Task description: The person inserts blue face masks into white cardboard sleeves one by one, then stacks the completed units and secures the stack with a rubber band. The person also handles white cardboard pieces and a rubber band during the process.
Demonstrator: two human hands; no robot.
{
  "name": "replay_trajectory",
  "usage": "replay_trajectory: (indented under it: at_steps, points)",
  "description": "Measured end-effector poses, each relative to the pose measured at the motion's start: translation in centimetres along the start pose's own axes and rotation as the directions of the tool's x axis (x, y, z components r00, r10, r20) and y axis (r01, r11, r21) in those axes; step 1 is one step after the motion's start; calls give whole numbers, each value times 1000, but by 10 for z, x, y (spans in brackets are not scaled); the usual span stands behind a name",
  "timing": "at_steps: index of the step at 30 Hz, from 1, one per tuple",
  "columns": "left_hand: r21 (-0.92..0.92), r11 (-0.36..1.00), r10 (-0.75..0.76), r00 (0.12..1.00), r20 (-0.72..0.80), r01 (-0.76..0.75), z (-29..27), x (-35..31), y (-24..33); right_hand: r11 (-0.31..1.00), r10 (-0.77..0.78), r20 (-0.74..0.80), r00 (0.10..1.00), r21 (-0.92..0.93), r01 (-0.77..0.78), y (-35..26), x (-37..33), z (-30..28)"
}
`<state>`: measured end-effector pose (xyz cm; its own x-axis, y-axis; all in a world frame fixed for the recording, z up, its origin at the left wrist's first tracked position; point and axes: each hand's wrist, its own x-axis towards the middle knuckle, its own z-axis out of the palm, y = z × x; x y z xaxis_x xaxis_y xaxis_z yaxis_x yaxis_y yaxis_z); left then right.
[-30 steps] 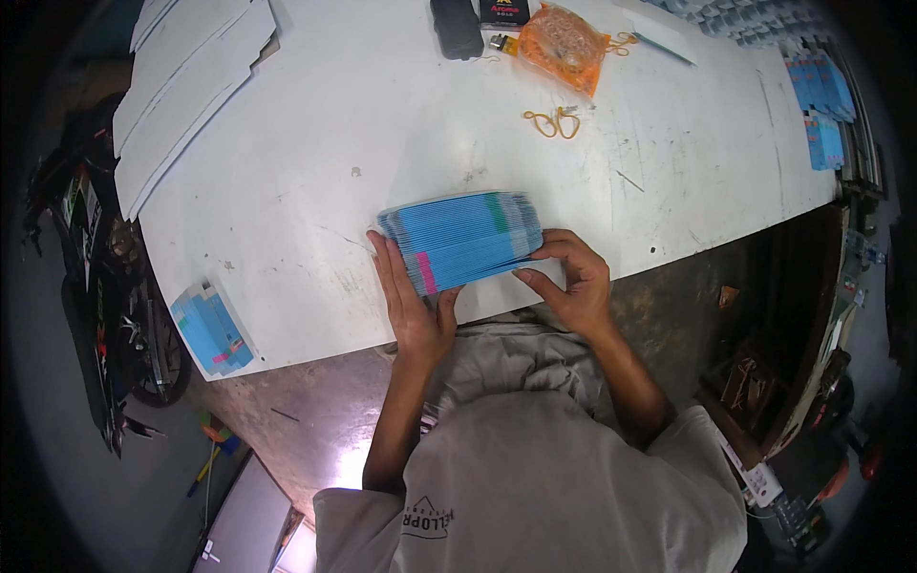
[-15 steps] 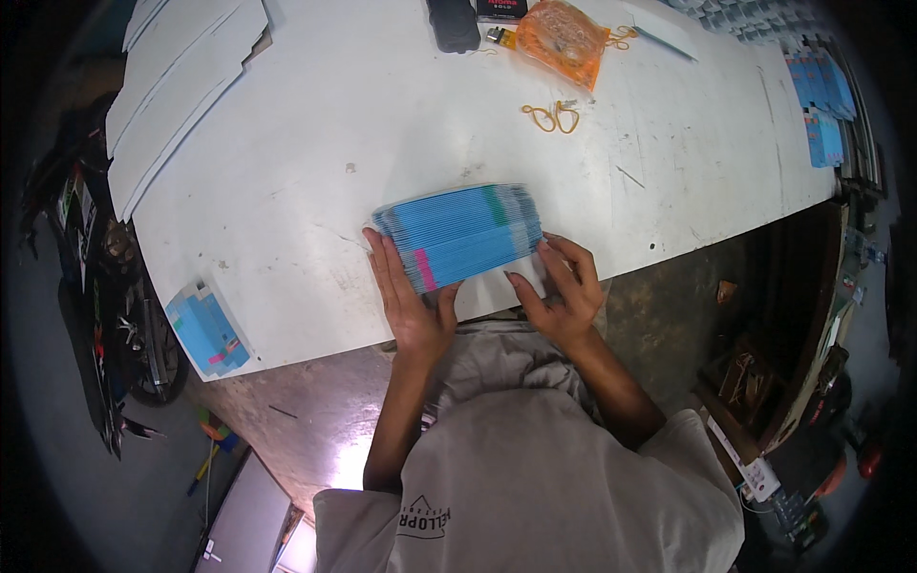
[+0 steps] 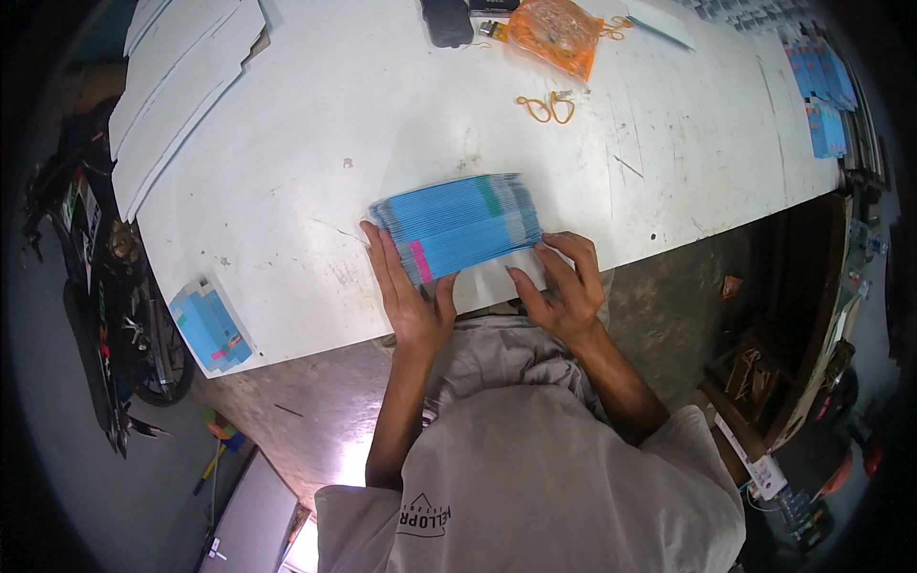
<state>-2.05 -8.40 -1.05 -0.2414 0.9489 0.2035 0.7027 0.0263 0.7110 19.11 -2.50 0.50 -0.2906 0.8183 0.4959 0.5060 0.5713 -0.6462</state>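
Note:
A fanned stack of thin blue folded cards or flat cartons (image 3: 454, 227), with pink, green and grey bands across it, lies on the white table before me. Along its left end rest the straight fingers of my left hand (image 3: 413, 310), the thumb apart from them by the near edge. My right hand (image 3: 571, 291) is open at the near right corner, its fingertips touching the stack's right end and its thumb held away. Between them the two hands frame the stack, neither wrapped round it. The stack's underside is hidden.
White sheets (image 3: 181, 81) overlap at the far left of the table. A smaller blue stack (image 3: 210, 328) lies at the near left corner. Farther back are yellow rubber bands (image 3: 546, 109), an orange plastic bag (image 3: 556, 40), a lighter (image 3: 494, 31) and a black case (image 3: 447, 23). More blue pieces (image 3: 823, 129) sit far right.
The view has shifted slightly, so the table's things appear a little higher. My hands stay at the two ends of the stack, with hardly any change in their pose.

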Motion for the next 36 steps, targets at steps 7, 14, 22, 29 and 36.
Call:
replay_trajectory:
  at_steps: [7,14,22,29,36]
  points:
    - [3,1000,14,1000,-9,-14,0,0,0,956,188,3,982,227,-184,0,-3,4]
    - [3,1000,18,1000,-21,-18,2,0,-1,875,330,34,943,365,-319,2,-5,7]
    - [4,1000,14,1000,-10,-14,1,0,0,721,421,147,895,545,-428,4,-1,7]
    - [-7,1000,12,1000,6,-12,0,1,0,713,416,182,891,543,-444,6,-5,6]
    - [-22,1000,4,1000,14,-3,-1,0,0,783,308,261,915,477,-400,7,-1,0]
